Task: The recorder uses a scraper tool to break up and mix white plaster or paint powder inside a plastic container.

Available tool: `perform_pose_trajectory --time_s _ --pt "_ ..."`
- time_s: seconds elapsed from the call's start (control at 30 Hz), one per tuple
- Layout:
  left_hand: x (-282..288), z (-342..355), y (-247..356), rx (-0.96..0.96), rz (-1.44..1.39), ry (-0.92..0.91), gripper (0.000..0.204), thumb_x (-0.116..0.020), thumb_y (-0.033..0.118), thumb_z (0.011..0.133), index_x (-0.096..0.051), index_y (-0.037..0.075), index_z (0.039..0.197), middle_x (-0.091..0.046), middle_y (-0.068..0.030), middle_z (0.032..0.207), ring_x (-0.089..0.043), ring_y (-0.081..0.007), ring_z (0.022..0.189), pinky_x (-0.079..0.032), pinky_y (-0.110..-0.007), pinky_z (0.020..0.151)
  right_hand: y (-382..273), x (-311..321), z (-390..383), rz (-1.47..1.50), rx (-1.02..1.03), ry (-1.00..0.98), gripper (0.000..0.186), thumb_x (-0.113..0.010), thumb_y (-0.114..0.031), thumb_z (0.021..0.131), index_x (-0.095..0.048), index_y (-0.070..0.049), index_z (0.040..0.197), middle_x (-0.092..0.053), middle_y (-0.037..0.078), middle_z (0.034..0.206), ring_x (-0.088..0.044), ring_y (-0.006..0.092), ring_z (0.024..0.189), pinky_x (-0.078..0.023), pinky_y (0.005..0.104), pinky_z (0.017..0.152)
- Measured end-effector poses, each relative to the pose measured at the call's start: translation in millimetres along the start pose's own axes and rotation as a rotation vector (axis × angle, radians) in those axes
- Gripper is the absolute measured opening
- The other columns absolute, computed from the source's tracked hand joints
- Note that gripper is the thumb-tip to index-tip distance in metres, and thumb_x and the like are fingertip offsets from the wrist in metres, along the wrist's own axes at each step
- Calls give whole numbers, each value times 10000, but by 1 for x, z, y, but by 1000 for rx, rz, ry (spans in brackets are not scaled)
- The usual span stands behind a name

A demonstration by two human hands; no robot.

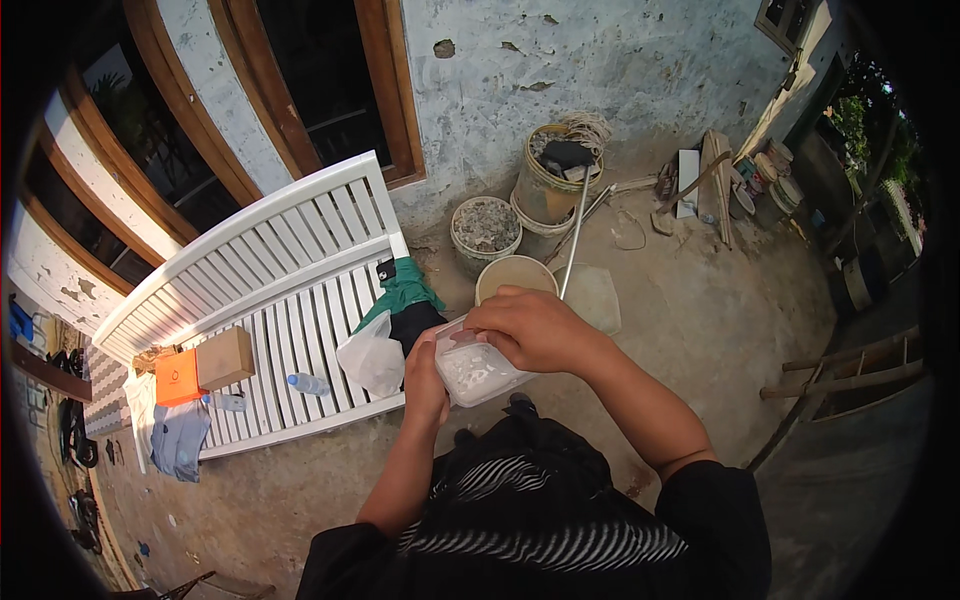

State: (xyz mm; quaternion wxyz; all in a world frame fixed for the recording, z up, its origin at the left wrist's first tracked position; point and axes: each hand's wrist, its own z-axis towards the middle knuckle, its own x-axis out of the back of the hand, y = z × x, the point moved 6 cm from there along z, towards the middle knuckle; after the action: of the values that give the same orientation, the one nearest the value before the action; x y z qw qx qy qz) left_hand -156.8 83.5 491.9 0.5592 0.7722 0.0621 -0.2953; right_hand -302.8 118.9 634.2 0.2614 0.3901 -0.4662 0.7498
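Note:
A clear plastic container with white stuff or white patches in it is held out in front of my body. Round its left side wraps my left hand, the thumb along the edge. My right hand is closed over the far right rim, its fingers bent and pressed on the edge. Whether a separate lid sits under those fingers is hidden by the hand. Just beyond the container stands a pale round bucket, partly covered by my right hand.
To the left, a white slatted bench carries a white plastic bag, green cloth, a water bottle, a cardboard box and an orange box. Rubble-filled buckets stand by the wall. Bamboo poles lie right.

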Motion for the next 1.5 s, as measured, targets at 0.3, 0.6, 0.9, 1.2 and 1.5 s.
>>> perform_pose_trajectory --time_s 0.3,0.6,0.9,1.2,1.5 --pt "14 6 -1 14 -19 74 371 -418 298 1063 -557 15 1258 -639 -145 1171 -644 -241 1055 -521 -385 931 -4 3 2 68 5 -177 140 -653 -129 892 -684 -126 1029 -689 90 930 -635 325 958 -507 460 814" --pt "16 2 5 19 -49 119 378 -375 272 1077 -551 -14 1252 -636 -159 1190 -634 -247 1082 -507 -375 967 -14 26 5 103 11 -223 135 -643 -119 889 -671 -110 1021 -691 116 923 -643 348 964 -501 474 810" --pt "15 0 8 7 -69 114 380 -383 281 1080 -555 -12 1248 -637 -162 1183 -638 -240 1076 -516 -372 955 -5 3 2 41 8 -197 176 -647 -148 907 -686 -132 1078 -691 97 930 -631 318 949 -503 454 807" --pt "18 -2 7 -45 -83 117 383 -380 271 1080 -558 -17 1259 -641 -163 1195 -636 -243 1090 -506 -367 972 -1 5 7 25 -32 -35 154 -665 -152 903 -696 -131 1052 -687 69 909 -623 294 894 -507 431 775" --pt "18 -5 5 -38 -60 113 393 -371 277 1084 -562 -19 1258 -644 -163 1192 -636 -240 1090 -502 -362 974 3 36 3 42 -29 159 199 -667 -101 884 -690 -99 1082 -695 87 939 -625 308 879 -515 418 764"
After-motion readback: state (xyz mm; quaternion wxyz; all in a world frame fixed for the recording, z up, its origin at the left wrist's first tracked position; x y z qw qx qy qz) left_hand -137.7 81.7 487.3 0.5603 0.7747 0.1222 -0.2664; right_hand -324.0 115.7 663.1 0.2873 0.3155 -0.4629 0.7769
